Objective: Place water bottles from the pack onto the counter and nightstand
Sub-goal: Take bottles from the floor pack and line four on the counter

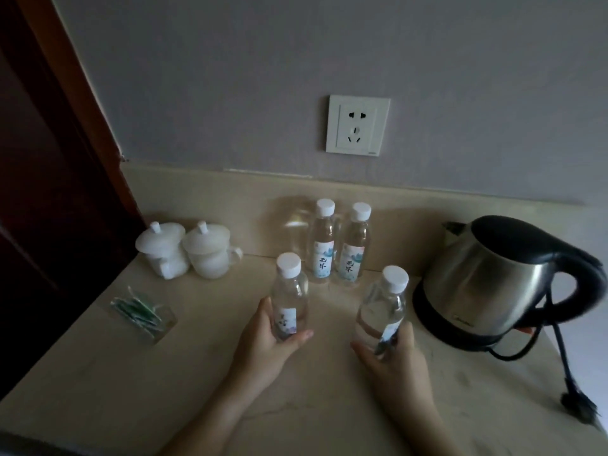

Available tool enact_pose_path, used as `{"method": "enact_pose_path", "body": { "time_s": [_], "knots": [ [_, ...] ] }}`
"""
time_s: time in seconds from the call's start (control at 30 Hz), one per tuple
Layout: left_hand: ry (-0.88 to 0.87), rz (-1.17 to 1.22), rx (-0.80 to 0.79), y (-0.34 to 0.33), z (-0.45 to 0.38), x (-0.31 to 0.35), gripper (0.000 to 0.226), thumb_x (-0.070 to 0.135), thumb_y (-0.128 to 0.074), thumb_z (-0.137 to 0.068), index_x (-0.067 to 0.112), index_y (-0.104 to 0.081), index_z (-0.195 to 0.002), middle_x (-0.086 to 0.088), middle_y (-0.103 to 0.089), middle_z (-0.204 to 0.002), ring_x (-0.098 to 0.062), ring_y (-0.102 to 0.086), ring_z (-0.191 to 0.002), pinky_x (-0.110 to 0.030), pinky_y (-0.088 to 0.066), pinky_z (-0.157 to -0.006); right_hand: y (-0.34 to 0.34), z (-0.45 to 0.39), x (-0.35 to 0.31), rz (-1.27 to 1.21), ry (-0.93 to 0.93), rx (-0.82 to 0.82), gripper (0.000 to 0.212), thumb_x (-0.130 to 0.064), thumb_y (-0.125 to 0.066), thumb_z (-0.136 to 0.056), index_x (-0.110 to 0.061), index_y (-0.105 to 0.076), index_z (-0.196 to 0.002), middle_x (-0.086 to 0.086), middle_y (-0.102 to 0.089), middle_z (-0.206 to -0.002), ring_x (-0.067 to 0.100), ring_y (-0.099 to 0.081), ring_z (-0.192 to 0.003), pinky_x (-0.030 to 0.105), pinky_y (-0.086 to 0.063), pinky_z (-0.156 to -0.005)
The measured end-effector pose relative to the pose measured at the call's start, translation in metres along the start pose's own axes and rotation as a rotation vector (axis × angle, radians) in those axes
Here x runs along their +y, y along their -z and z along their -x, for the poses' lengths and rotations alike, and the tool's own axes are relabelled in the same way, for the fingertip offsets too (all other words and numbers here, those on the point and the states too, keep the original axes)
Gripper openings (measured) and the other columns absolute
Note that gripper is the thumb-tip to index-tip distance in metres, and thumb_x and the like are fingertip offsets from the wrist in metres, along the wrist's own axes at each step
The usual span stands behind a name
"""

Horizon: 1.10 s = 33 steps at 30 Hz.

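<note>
Four small clear water bottles with white caps and pale printed labels stand on the beige counter (131, 390). Two of them, the rear left bottle (323, 240) and the rear right bottle (352, 245), stand upright side by side just above the frame's centre, close to the backsplash, labels facing the camera. The front left bottle (289, 299) is upright just left of centre; the front right bottle (383, 311) leans with its cap tipped toward the upper right.

Both forearms reach up from the bottom edge. The left hand (266, 343) curls round the lower half of the front left bottle, thumb on its left side and fingertips showing at its lower right. The right hand (394, 357) grips the base of the front right bottle, thumb to its left and fingers wrapped over the label at its right. Each bottle's cap and shoulder rise clear above its hand.

At the right sits a steel kettle (487, 278) on its black base; two white lidded cups (187, 250) stand at centre left.
</note>
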State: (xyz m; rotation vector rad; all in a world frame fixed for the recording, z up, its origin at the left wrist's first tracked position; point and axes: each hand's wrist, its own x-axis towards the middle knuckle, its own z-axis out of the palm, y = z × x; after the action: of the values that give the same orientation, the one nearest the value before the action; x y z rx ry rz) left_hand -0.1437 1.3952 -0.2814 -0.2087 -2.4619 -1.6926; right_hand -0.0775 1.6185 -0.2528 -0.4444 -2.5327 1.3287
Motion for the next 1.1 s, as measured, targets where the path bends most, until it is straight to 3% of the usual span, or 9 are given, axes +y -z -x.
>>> {"method": "enact_pose_path", "body": {
  "time_s": [0.13,0.2,0.37,0.53,0.63,0.7,0.8,0.87,1.1],
  "knots": [
    [0.011,-0.038,0.094,-0.002,-0.044,-0.002,0.051,0.061,-0.082,-0.057,0.043,-0.048,-0.091,0.025,-0.068,-0.084,0.006,-0.064,-0.067,-0.012,-0.044,-0.055,-0.014,-0.036,-0.004,0.044,-0.001,0.227,0.057,-0.041,-0.085,-0.069,-0.032,-0.037,-0.099,-0.007,-0.054,-0.093,0.025,-0.058,-0.096,0.04,-0.049,-0.075],
    [-0.004,-0.028,0.11,-0.002,-0.063,-0.004,0.053,0.055,-0.084,-0.057,0.036,-0.052,-0.094,0.016,-0.07,-0.084,0.001,-0.067,-0.072,-0.024,-0.052,-0.06,-0.019,-0.05,-0.008,0.05,0.003,0.285,0.06,-0.04,-0.085,-0.069,-0.032,-0.032,-0.097,-0.008,-0.048,-0.092,0.027,-0.054,-0.1,0.038,-0.044,-0.072],
    [-0.046,-0.041,0.138,-0.004,-0.1,-0.009,0.054,0.033,-0.094,-0.06,0.022,-0.056,-0.097,0.001,-0.07,-0.084,-0.012,-0.068,-0.073,-0.034,-0.057,-0.063,-0.028,-0.074,-0.013,0.049,-0.064,0.322,0.059,-0.04,-0.081,-0.075,-0.012,-0.044,-0.113,0.011,-0.059,-0.11,0.036,-0.059,-0.104,0.038,-0.044,-0.071],
    [-0.029,-0.046,0.166,-0.007,-0.106,-0.021,0.06,0.029,-0.095,-0.057,0.036,-0.053,-0.099,0.006,-0.071,-0.09,-0.015,-0.07,-0.083,-0.038,-0.058,-0.071,-0.031,-0.076,0.0,0.041,-0.004,0.3,0.047,-0.029,-0.075,-0.082,-0.013,-0.045,-0.114,0.001,-0.049,-0.103,0.032,-0.063,-0.095,0.037,-0.047,-0.072],
    [-0.02,-0.059,0.171,-0.009,-0.108,-0.02,0.066,0.028,-0.096,-0.058,0.025,-0.056,-0.109,0.0,-0.07,-0.095,-0.024,-0.068,-0.089,-0.045,-0.057,-0.077,-0.034,-0.083,0.001,0.05,-0.012,0.291,0.049,-0.029,-0.072,-0.087,-0.009,-0.044,-0.123,0.011,-0.054,-0.115,0.035,-0.062,-0.102,0.038,-0.049,-0.077],
    [-0.037,-0.059,0.185,-0.011,-0.11,-0.017,0.066,0.026,-0.097,-0.058,0.023,-0.055,-0.108,0.004,-0.07,-0.091,-0.016,-0.068,-0.083,-0.036,-0.056,-0.072,-0.035,-0.088,0.0,0.052,-0.01,0.286,0.055,-0.03,-0.07,-0.09,-0.01,-0.041,-0.132,0.014,-0.055,-0.126,0.035,-0.062,-0.108,0.036,-0.049,-0.08],
    [-0.054,-0.043,0.171,-0.012,-0.115,-0.011,0.061,0.023,-0.097,-0.058,0.032,-0.052,-0.098,0.018,-0.065,-0.081,0.011,-0.062,-0.072,-0.007,-0.043,-0.06,-0.035,-0.095,-0.001,0.024,0.01,0.286,0.056,-0.032,-0.068,-0.091,-0.017,-0.039,-0.136,0.008,-0.058,-0.129,0.028,-0.062,-0.11,0.031,-0.046,-0.083],
    [-0.048,-0.039,0.161,-0.013,-0.118,-0.01,0.059,0.021,-0.097,-0.058,0.031,-0.053,-0.096,0.021,-0.062,-0.082,0.019,-0.059,-0.076,-0.002,-0.041,-0.061,-0.035,-0.1,-0.002,0.011,0.025,0.271,0.053,-0.033,-0.068,-0.091,-0.023,-0.04,-0.134,0.001,-0.059,-0.126,0.017,-0.06,-0.105,0.028,-0.045,-0.083],
    [-0.027,0.045,0.077,-0.018,-0.136,-0.024,0.07,0.022,-0.098,-0.057,0.027,-0.055,-0.111,0.013,-0.067,-0.094,0.005,-0.061,-0.077,-0.027,-0.05,-0.073,-0.034,-0.108,-0.002,0.015,0.009,0.229,0.047,-0.04,-0.069,-0.089,-0.041,-0.04,-0.126,-0.023,-0.055,-0.111,0.002,-0.056,-0.098,0.023,-0.045,-0.081]
  ]
}}
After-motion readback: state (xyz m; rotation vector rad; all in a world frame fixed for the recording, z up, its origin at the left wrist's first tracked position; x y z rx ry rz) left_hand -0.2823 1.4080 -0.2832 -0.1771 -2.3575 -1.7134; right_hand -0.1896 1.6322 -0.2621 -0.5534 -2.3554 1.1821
